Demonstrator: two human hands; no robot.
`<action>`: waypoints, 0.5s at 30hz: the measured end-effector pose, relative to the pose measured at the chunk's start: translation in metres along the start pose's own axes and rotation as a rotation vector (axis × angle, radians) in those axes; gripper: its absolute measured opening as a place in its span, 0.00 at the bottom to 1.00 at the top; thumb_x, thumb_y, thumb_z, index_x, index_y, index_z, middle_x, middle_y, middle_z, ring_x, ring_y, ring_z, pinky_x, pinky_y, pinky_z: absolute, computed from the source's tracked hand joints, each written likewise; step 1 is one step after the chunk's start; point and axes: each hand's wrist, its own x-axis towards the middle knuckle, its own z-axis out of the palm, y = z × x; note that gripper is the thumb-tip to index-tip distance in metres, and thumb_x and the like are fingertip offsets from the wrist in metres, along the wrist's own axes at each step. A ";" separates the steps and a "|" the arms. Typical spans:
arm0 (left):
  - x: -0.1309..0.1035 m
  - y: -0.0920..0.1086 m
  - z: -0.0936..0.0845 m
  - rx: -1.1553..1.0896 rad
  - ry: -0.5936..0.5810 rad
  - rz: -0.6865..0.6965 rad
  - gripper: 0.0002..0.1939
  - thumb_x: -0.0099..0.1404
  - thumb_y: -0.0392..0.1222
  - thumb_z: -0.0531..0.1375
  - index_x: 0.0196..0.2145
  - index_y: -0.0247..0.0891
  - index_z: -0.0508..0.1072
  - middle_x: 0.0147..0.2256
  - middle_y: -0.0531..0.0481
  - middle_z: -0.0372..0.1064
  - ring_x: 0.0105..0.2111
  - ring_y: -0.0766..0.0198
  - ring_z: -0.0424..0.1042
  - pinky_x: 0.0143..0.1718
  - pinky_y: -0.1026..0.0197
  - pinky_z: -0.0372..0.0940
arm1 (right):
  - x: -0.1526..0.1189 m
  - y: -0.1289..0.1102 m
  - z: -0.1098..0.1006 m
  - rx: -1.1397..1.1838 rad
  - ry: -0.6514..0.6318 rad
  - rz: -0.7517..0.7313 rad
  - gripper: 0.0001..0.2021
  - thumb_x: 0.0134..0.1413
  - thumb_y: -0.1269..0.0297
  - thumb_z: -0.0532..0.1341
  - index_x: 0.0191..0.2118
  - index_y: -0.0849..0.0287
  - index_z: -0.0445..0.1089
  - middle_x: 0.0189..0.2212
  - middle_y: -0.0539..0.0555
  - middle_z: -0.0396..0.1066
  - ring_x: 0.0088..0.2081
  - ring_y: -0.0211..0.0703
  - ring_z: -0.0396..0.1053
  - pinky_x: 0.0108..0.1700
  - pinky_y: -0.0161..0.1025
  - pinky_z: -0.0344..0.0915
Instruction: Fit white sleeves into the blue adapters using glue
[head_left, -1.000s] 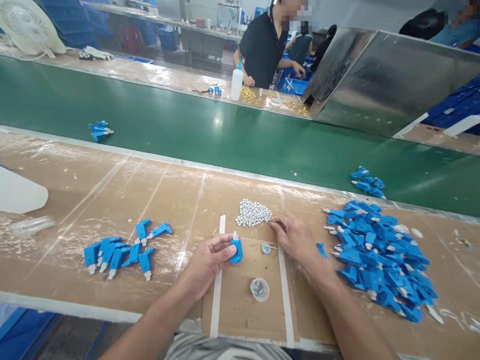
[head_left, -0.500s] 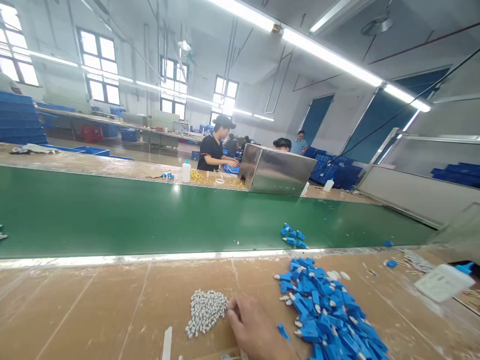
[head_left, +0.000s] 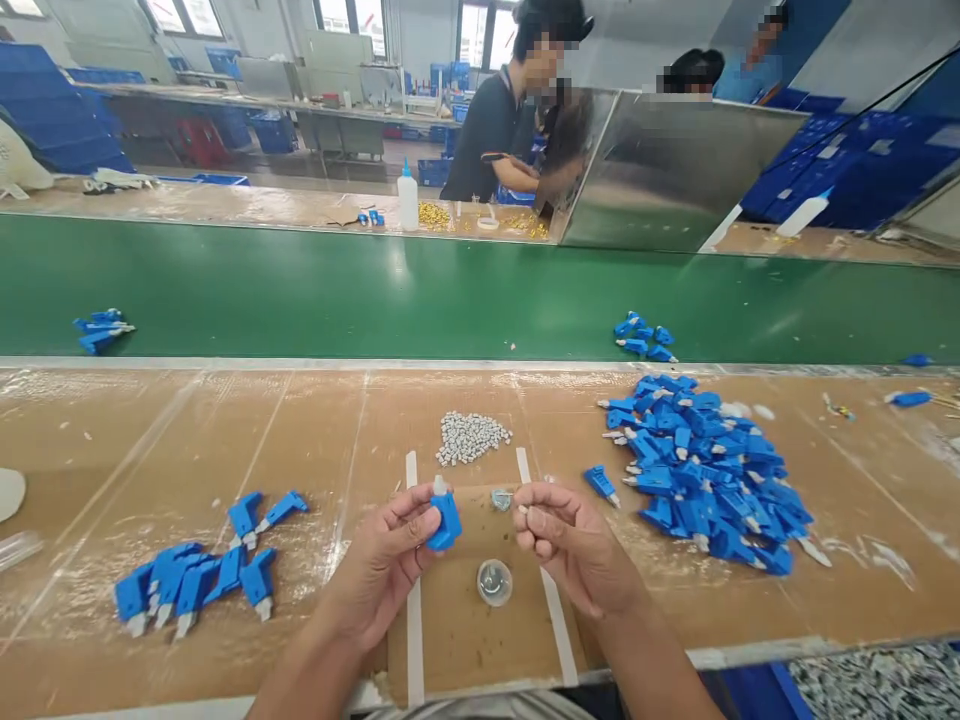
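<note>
My left hand [head_left: 390, 555] is closed on a blue plastic part [head_left: 447, 520] with a pale tip pointing up. My right hand [head_left: 566, 535] pinches a small pale piece [head_left: 523, 509] between thumb and fingertips, to the right of the blue part and apart from it. Between and below the hands stands a small round clear dish [head_left: 494, 582]. A small grey lump [head_left: 501, 498] lies close to my right fingertips. Beyond the hands is a pile of small grey pieces [head_left: 471, 437]. A large heap of blue parts [head_left: 712, 470] lies to the right, a smaller group [head_left: 195, 580] to the left.
A green belt [head_left: 337, 290] crosses behind the brown work surface [head_left: 315, 430], carrying a few blue parts. Two white strips [head_left: 415, 600] flank the dish. Across the belt are a white bottle [head_left: 408, 200], a metal box [head_left: 675, 170] and a person in dark clothing [head_left: 487, 140].
The view has tilted down and moved left. My right hand has left the grey pile and now holds a small piece. My left hand has come into view with a blue part.
</note>
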 end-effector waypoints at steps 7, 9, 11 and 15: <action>-0.006 -0.002 0.011 -0.008 -0.047 -0.029 0.13 0.58 0.36 0.71 0.43 0.36 0.81 0.37 0.50 0.76 0.32 0.69 0.72 0.32 0.71 0.68 | -0.003 -0.005 0.004 0.133 0.003 0.007 0.13 0.46 0.63 0.79 0.35 0.62 0.80 0.27 0.51 0.75 0.26 0.29 0.73 0.27 0.18 0.69; -0.007 -0.004 0.013 -0.001 -0.050 -0.024 0.14 0.59 0.36 0.71 0.44 0.35 0.80 0.37 0.49 0.76 0.31 0.70 0.71 0.32 0.71 0.68 | -0.003 -0.005 0.006 0.137 0.007 0.001 0.13 0.47 0.62 0.78 0.35 0.63 0.80 0.28 0.51 0.75 0.26 0.30 0.74 0.27 0.19 0.69; -0.008 -0.005 0.014 0.009 -0.060 -0.020 0.15 0.60 0.37 0.70 0.45 0.33 0.79 0.37 0.48 0.75 0.31 0.70 0.71 0.32 0.70 0.68 | -0.003 -0.003 0.007 0.127 0.017 -0.006 0.13 0.47 0.61 0.78 0.35 0.63 0.80 0.29 0.52 0.76 0.28 0.31 0.74 0.28 0.20 0.70; -0.012 -0.003 0.022 -0.018 0.066 -0.057 0.19 0.54 0.35 0.73 0.44 0.34 0.79 0.39 0.46 0.76 0.38 0.63 0.75 0.40 0.66 0.70 | -0.004 0.003 0.005 0.064 0.091 -0.065 0.15 0.42 0.59 0.80 0.32 0.62 0.80 0.28 0.53 0.76 0.26 0.32 0.74 0.27 0.22 0.68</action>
